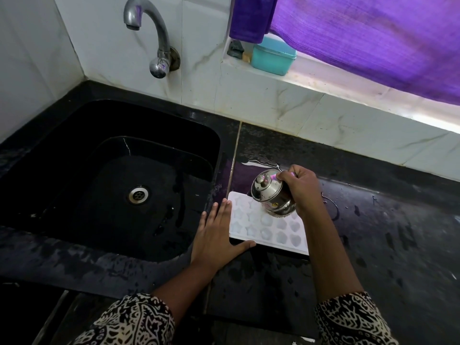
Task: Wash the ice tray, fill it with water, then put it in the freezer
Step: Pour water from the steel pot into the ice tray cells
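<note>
Here, in the head view, the white ice tray (268, 230) lies flat on the black surface (373, 232), just right of the sink (62, 135). The left hand (216, 235) steadies its left edge, fingers straight. The right hand (301, 188) has its fingers curled round a lidded steel jug (271, 195), tipped over the tray. Too fast a pour would probably flood the shallow moulds onto the wet surface, and the lid might slip. A tap (149, 28), a teal box (272, 58) and a purple curtain (373, 41) sit behind, with nothing blocking the tray.
</note>
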### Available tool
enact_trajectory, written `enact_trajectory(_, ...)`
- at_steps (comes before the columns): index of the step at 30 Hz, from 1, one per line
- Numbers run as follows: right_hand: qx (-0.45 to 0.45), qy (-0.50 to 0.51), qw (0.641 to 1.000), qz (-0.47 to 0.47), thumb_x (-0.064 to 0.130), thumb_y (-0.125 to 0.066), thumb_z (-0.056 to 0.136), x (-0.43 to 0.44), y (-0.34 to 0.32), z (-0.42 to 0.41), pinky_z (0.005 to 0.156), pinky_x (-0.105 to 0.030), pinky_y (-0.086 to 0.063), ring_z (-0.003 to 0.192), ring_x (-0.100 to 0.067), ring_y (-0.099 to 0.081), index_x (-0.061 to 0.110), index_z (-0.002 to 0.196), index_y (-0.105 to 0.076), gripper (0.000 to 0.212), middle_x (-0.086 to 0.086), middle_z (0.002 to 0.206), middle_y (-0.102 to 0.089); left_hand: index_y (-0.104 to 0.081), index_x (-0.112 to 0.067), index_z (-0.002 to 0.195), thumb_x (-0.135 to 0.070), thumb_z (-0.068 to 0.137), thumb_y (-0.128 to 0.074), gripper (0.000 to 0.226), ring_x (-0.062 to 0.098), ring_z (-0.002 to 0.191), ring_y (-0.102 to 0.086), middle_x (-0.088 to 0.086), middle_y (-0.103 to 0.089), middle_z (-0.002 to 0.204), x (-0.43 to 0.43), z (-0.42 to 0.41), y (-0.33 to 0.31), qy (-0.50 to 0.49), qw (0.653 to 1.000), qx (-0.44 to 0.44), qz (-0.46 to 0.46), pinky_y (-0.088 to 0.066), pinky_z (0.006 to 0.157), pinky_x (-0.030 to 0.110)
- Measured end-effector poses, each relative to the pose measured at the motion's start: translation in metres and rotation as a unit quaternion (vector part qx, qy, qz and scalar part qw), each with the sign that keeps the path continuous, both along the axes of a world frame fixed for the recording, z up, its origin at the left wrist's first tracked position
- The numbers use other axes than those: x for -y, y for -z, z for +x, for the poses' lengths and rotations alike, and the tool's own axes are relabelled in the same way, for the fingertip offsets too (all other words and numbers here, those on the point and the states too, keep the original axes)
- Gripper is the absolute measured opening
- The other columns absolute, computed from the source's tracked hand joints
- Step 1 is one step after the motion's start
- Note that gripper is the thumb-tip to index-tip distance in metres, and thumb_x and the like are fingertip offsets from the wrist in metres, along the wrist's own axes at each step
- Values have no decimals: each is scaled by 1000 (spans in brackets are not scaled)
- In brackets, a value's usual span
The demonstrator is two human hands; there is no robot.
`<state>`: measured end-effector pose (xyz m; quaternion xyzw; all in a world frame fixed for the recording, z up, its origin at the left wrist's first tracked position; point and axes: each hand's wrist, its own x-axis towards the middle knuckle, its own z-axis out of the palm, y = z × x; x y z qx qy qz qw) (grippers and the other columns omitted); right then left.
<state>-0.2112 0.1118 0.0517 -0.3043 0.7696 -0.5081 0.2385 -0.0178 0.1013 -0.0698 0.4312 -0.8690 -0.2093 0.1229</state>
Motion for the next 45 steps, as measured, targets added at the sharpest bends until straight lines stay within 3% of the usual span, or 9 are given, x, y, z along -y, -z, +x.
enact_trajectory(10,-36,-9,999,17,9,-66,76,3,-2,2,60,-33,-37,63,-20,-42,15,59,-42,30,-11,62,-43,-2,-19,154,-92,61,-20,119,14,149,-3,-4,-4,162,0,0,0,0,1000,1,-2,1,118,36)
enact_trajectory(15,-41,-12,999,13,7,-64,76,4,-4,3,59,-33,-35,62,-20,-40,14,59,-42,28,-10,61,-41,-1,-20,154,-91,65,-30,117,14,149,-3,-5,-4,162,0,-1,1,-2,1000,1,-1,0,118,35)
enact_trajectory(45,-123,-46,990,55,13,-63,79,9,-12,1,59,-33,-39,61,-20,-44,13,61,-45,25,-9,61,-47,0,-19,154,-90,66,-33,117,13,149,0,-5,-4,162,0,-1,-1,-3,1000,-4,5,0,119,37)
